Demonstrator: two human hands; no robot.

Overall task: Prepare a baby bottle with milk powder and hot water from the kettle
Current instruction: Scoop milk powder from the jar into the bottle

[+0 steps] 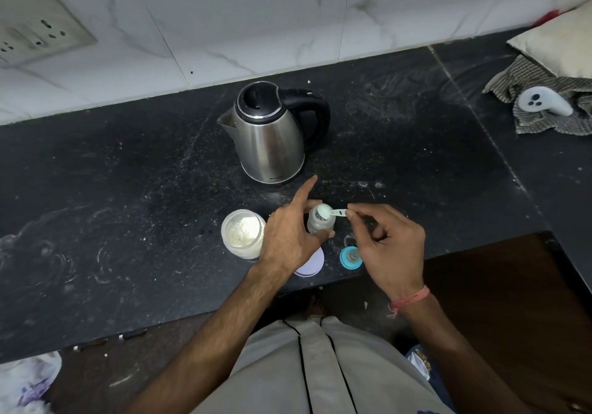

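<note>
A small clear baby bottle (317, 225) stands upright and uncapped near the counter's front edge. My left hand (288, 237) grips its side with thumb and fingers, index finger pointing out. My right hand (386, 242) pinches the handle of a small white scoop (330, 212), whose bowl sits over the bottle's mouth. An open jar of milk powder (242, 232) stands just left of my left hand. A steel kettle (272, 134) with a black handle, lid closed, stands behind the bottle.
The blue bottle ring with teat (351, 257) lies right of the bottle; a white jar lid (310, 264) lies under my left wrist. On the black counter (128, 205), a cloth with a white controller (544, 102) lies far right. A wall socket (35, 38) is upper left.
</note>
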